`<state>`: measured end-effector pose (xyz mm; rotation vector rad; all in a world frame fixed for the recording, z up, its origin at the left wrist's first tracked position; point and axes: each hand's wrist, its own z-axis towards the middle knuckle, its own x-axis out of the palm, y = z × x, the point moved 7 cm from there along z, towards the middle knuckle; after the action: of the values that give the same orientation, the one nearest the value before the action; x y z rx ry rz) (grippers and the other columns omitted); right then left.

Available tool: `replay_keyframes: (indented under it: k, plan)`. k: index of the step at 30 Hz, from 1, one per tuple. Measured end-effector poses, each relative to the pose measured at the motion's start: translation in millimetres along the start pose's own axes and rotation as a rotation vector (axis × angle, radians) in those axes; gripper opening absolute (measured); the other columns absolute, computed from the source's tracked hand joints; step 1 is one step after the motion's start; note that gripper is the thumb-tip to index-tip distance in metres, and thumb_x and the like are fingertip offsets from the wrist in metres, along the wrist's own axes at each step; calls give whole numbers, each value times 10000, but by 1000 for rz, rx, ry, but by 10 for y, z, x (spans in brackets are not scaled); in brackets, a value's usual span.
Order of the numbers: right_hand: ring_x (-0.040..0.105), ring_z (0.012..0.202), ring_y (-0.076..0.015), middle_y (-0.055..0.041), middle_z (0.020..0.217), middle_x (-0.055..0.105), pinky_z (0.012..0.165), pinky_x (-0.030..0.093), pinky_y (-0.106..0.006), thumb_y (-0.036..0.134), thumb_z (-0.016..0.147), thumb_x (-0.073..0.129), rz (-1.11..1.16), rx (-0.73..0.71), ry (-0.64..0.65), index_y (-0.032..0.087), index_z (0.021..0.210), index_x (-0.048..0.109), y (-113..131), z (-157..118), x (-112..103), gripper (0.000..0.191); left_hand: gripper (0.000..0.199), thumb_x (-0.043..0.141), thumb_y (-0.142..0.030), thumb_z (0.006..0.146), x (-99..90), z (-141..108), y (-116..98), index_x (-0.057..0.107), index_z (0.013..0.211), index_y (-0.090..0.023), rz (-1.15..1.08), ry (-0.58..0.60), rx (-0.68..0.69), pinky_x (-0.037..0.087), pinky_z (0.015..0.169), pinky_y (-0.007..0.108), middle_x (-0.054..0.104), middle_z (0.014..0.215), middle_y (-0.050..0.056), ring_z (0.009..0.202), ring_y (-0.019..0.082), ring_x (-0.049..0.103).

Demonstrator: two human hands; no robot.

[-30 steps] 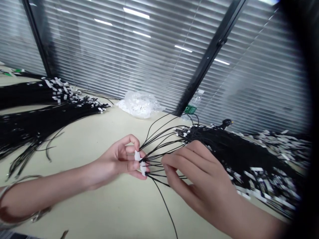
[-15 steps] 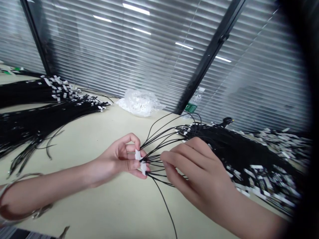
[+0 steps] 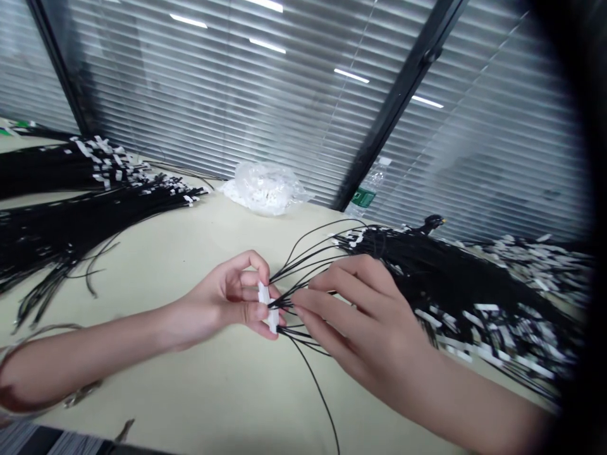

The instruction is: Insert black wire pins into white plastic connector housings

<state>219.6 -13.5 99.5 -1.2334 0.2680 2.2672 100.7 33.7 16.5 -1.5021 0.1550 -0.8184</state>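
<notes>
**A:** Largest entry?
**B:** Surface [image 3: 199,398], one, pale; its near edge shows toward the lower left corner.
**A:** Cables?
**B:** Black cable heap [image 3: 441,272], one, white ends, toward the right edge. Black cable bundles [image 3: 95,218], white ends too, along the left edge.
**A:** Hands?
**B:** Right hand [image 3: 370,316]: thumb and forefinger together on black wires [image 3: 283,299]. Left hand [image 3: 222,300]: fingers clamped on a white connector [image 3: 274,321], thumb across it.
**A:** Items at the far edge?
**B:** Plastic bag [image 3: 272,193], clear, crumpled, white contents indistinct, near the middle of that edge. Bottle [image 3: 364,197], clear, green label, farther right.
**A:** Smallest?
**B:** White connector, one, over the middle of the surface, just beside the right fingertips. Black wires, several, leave it toward the heap; one curves to the near edge.
</notes>
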Motion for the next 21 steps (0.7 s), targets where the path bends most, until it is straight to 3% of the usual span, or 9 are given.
replay_keyframes:
  k: [21]
  plan:
    - [444, 813, -120, -7, 791, 560, 788, 344, -309, 102, 819, 534, 142, 23, 11, 180, 889, 570, 7, 26, 7, 111, 254, 629, -41, 737, 21, -9, 8, 440, 847, -171, 8, 25, -1, 577, 660, 394, 613, 849, -3, 769, 190, 666]
